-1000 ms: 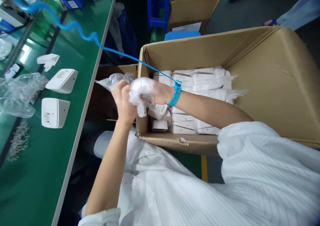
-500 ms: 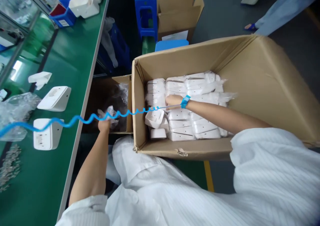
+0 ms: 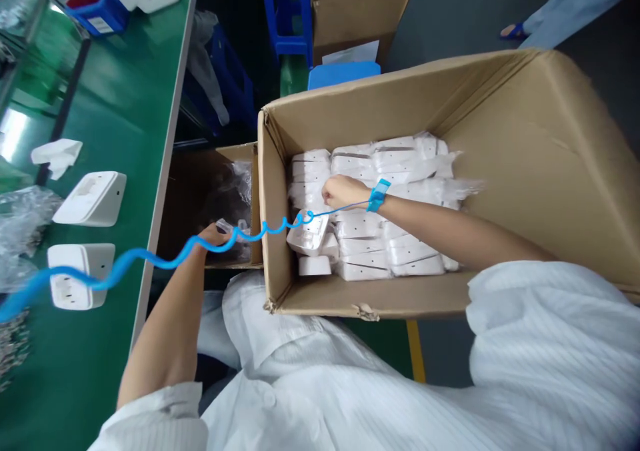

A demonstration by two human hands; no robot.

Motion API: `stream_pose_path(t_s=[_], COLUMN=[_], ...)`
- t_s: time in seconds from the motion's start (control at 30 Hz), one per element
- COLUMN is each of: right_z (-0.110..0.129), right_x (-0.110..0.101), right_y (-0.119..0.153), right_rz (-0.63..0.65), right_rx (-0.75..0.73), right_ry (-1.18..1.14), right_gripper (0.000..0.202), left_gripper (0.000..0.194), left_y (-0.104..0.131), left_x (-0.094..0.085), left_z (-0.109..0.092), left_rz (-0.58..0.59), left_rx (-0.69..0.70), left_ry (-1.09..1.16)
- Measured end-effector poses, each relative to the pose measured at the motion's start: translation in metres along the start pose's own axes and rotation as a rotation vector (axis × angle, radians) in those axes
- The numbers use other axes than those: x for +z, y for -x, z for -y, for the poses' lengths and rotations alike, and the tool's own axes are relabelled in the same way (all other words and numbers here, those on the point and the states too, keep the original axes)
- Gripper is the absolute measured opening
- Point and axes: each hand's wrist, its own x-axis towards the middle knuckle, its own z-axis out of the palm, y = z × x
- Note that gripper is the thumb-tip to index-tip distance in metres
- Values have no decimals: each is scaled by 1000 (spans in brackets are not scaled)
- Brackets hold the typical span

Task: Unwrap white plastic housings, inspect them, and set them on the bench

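My right hand reaches into the large cardboard box, fingers curled in, just above a loose white plastic housing. Whatever those fingers may hold is hidden. Around it, rows of white housings lie packed, many in clear wrap. A blue wrist strap on this arm joins a coiled blue cord that crosses the view. Over the smaller carton, my left hand is closed on a crumpled clear plastic bag; its fingertips are partly hidden.
A green workbench at left carries two white housings, a smaller white part, clear bags and a blue bin. Behind the box stand blue stools and an open carton. A person's leg shows at upper right.
My left hand has moved slightly, lowering the plastic into the smaller carton. My right hand has lifted a little off the housings. The loose housing now shows a different side. The view has shifted.
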Motion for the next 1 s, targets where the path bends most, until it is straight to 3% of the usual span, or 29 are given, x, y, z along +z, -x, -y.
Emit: stream_pose_path(t_s=[0.1, 0.23, 0.3, 0.37, 0.43, 0.5, 0.6, 0.67, 0.73, 0.8, 0.87, 0.93, 1.0], right_z=[1, -2, -6, -10, -12, -10, -2, 5, 9, 7, -3, -18, -35], right_x=[-8, -3, -4, -11, -22, -35, -48, -50, -45, -36, -23, -7, 11], right_y=[4, 8, 9, 11, 16, 23, 33, 37, 40, 45, 57, 77, 98], right_rz=[18, -18, -34, -73, -161, -282, -499, -607, -651, -670, -698, -627, -372], right_rx=[3, 85, 103, 92, 65, 28, -65, -122, -130, -94, -36, 18, 84], right_ry=[7, 28, 1, -60, -133, -167, -113, -93, -124, -171, -179, -118, -42], right_gripper=[24, 28, 29, 26, 21, 14, 16, 23, 23, 20, 17, 24, 25], left_gripper=[71, 37, 29, 21, 17, 19, 13, 24, 25, 8, 18, 28, 34], left_y=[5, 12, 12, 17, 30, 52, 84, 94, 92, 83, 74, 69, 69], left_x=[-14, -27, -35, -44, -56, -68, -80, -79, -71, -60, -50, -46, -46], left_z=[2, -17, -37, -63, -96, -132, -185, -215, -238, -251, -256, -255, -254], left_rz=[-171, -398, -454, -585, -783, -883, -739, -644, -537, -407, -359, -426, -544], left_rx=[-26, 1, 17, 91, 259, 454, 652, 698, 681, 621, 555, 529, 541], left_ry=[-80, -111, -69, 41, 220, 371, 344, 268, 279, 360, 441, 516, 639])
